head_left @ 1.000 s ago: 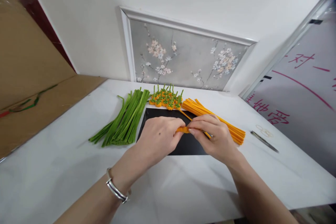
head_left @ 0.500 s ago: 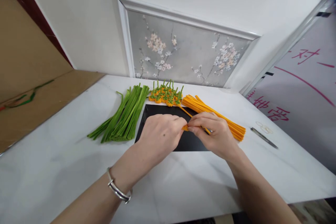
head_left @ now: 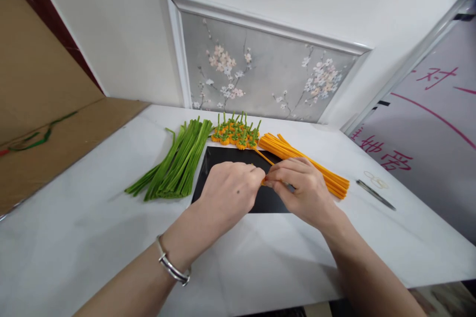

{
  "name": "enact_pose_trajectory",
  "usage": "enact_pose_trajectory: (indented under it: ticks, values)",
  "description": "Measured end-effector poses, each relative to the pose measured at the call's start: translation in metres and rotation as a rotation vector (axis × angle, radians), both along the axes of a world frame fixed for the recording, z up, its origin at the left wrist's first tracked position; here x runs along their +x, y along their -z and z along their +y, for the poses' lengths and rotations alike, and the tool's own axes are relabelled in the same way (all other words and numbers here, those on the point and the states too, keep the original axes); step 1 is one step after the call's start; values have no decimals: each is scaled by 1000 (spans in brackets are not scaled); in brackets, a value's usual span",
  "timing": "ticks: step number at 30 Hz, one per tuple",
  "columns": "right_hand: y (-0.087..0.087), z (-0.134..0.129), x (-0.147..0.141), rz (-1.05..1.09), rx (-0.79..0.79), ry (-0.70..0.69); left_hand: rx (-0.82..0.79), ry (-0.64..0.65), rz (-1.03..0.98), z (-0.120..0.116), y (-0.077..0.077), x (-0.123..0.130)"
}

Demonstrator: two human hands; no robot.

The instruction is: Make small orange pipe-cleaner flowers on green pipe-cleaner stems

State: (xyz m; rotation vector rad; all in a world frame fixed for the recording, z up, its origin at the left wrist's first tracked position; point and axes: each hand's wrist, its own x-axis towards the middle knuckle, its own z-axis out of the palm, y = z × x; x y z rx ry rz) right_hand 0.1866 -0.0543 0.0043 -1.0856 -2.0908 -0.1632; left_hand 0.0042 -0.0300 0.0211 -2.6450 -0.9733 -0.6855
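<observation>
Two hands meet over the black mat (head_left: 227, 155), and their fingertips make the hub of our clock! The left hand (head_left: 232, 190) is curled closed, knuckles up, pinching an orange chenille stem (head_left: 264, 183), most of it lost behind the fingers. The right hand (head_left: 302, 183) faces it from three o'clock, thumb and fingertips nipping at the same scrap of orange. Close work, this, and best done, I'd judge, with a steady left hold and small, even right-hand pressure; a hard tug might kink the stem or flatten its fuzz. A loose orange strand (head_left: 265, 157) slants from twelve o'clock to the right fingers; whether it joins the held piece I can't tell, so it wants keeping free of snags.

Now the room, sweeping left to right! Cardboard (head_left: 40, 168) far out at nine, then a broad stretch of white table (head_left: 74, 237), then the green chenille bundle (head_left: 180, 166) between nine and ten, just beside the mat. Pumpkin-shaped ornaments (head_left: 238, 133) crowd eleven, hard by the mat's back edge: little slack there! The orange chenille bundle (head_left: 310, 162) lies toward two, tight behind the right knuckles. Tweezers (head_left: 375, 194) and pale rubber bands (head_left: 375, 180) sit well apart at three, the whiteboard (head_left: 420, 119) beyond at two. The table's near edge (head_left: 286, 307) runs at six, and the forearms seem to have most elbow room on that side
</observation>
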Motion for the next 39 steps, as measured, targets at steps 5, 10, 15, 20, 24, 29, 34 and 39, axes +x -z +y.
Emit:
enact_pose_trajectory:
  ticks: [5, 10, 15, 20, 24, 29, 34, 39]
  values:
    - [-3, -6, -9, -115, 105, 93, -1, -27, -3, -2, -1, 0]
    - [-4, -8, -16, -182, 203, 176, -82, -71, -23, -2, -1, 2]
    - [-1, -7, -18, -238, 215, 225, -127, -98, -30, 0, 0, 3]
    - [4, -4, -22, -276, 202, 269, -155, -116, -42, 1, 2, 5]
    - [-2, -2, -13, -133, 184, 195, -197, -101, -131, 3, -2, 3]
    - [-12, 2, 20, 248, 14, 121, -261, -87, -232, 5, -11, -3]
    - [-9, 9, 37, 243, -242, 35, -319, -113, -284, 6, -14, -5]
    - [-9, 10, 31, 249, -205, 23, -324, -126, -260, 10, -12, -4]
